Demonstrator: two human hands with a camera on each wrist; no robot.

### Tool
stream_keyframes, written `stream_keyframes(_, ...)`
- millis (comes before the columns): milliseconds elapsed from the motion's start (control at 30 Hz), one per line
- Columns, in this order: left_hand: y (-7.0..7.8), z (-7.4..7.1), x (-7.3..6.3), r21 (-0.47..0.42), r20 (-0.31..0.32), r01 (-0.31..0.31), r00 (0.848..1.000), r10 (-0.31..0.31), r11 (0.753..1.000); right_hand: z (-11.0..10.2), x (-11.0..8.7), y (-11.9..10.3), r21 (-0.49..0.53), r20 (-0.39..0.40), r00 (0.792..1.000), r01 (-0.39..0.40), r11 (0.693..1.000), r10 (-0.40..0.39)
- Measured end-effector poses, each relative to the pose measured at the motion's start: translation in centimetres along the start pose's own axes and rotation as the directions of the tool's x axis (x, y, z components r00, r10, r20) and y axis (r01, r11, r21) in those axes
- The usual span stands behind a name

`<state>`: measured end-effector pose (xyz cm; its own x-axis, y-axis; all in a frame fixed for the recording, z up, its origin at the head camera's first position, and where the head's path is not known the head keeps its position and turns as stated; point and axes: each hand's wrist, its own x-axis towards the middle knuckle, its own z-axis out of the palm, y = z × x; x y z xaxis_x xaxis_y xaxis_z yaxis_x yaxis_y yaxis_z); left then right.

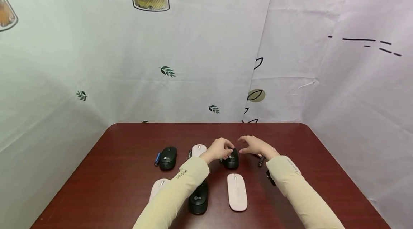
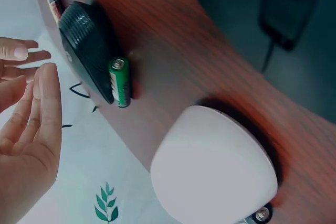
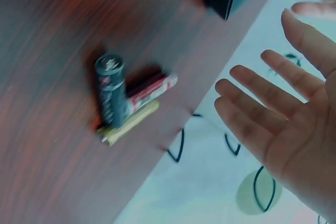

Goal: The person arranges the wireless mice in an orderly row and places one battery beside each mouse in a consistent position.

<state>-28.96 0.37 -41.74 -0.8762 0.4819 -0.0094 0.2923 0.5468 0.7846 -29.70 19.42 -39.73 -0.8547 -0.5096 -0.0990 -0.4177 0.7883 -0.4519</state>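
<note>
Over the back black mouse (image 1: 231,161) hovers my left hand (image 1: 220,149), its fingers extended and apart from the mouse in the left wrist view. A green battery (image 2: 119,82) lies along that mouse's side. My right hand (image 1: 256,145) is raised just right of the same mouse, fingers spread and loosely bent, palm bare in the right wrist view. Below it on the table sits a small cluster: a dark battery (image 3: 111,90), a red-and-white battery (image 3: 152,92) and a thin gold battery (image 3: 132,123). Neither hand holds anything.
Another black mouse (image 1: 168,158) with a blue battery (image 1: 157,159) sits at the left. A white mouse (image 1: 199,149) is beside my left hand. Nearer are a white mouse (image 1: 237,192), a black mouse (image 1: 198,199) and another white mouse (image 1: 157,187), partly under my left sleeve.
</note>
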Motion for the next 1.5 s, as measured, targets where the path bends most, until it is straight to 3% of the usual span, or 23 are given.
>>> stream_keyframes(133, 0.5, 0.4, 0.1, -0.006, 0.010, -0.023, 1.000, 0.023, 1.000, -0.2, -0.7, 1.6, 0.041, -0.074, 0.997, 0.012, 0.999, -0.009)
stream_keyframes(333, 1.3, 1.5, 0.4, 0.042, -0.001, -0.090, 0.996, 0.090, 0.995, 0.0, -1.5, 4.3, 0.071, -0.222, 0.975, 0.017, 0.997, -0.001)
stream_keyframes(600, 2.4, 3.5, 0.7, 0.100, -0.021, -0.138, 0.990, 0.141, 0.985, 0.2, -2.3, 6.0, 0.068, -0.246, 0.969, 0.002, 0.998, 0.015)
stream_keyframes(767, 2.8, 5.3, 0.6, 0.139, 0.014, -0.185, 0.983, 0.185, 0.973, 0.2, -2.9, 7.2, 0.071, -0.278, 0.960, -0.007, 0.997, 0.027)
stream_keyframes(900, 3.1, 6.3, 0.6, 0.281, 0.057, -0.229, 0.973, 0.222, 0.932, 0.1, -3.5, 8.2, 0.062, -0.307, 0.951, -0.026, 0.998, 0.044)
stream_keyframes(1000, 3.5, 6.7, 0.9, 0.425, 0.080, -0.232, 0.973, 0.219, 0.875, -0.2, -3.9, 8.8, 0.060, -0.340, 0.938, -0.049, 0.997, 0.066)
stream_keyframes(1133, 3.8, 6.8, 2.0, 0.580, 0.096, -0.187, 0.982, 0.162, 0.793, -0.5, -4.5, 9.5, 0.057, -0.383, 0.918, -0.090, 0.994, 0.104)
stream_keyframes(1267, 4.2, 6.8, 3.4, 0.654, 0.103, -0.168, 0.986, 0.134, 0.737, -0.9, -5.2, 10.3, 0.034, -0.446, 0.884, -0.142, 0.989, 0.142)
stream_keyframes(1400, 4.7, 6.9, 4.6, 0.676, 0.129, -0.200, 0.980, 0.153, 0.710, -1.4, -6.0, 10.9, 0.007, -0.518, 0.837, -0.205, 0.979, 0.179)
stream_keyframes(1500, 4.8, 7.2, 5.0, 0.713, 0.155, -0.223, 0.975, 0.160, 0.664, -1.6, -6.4, 11.2, -0.008, -0.530, 0.825, -0.237, 0.971, 0.197)
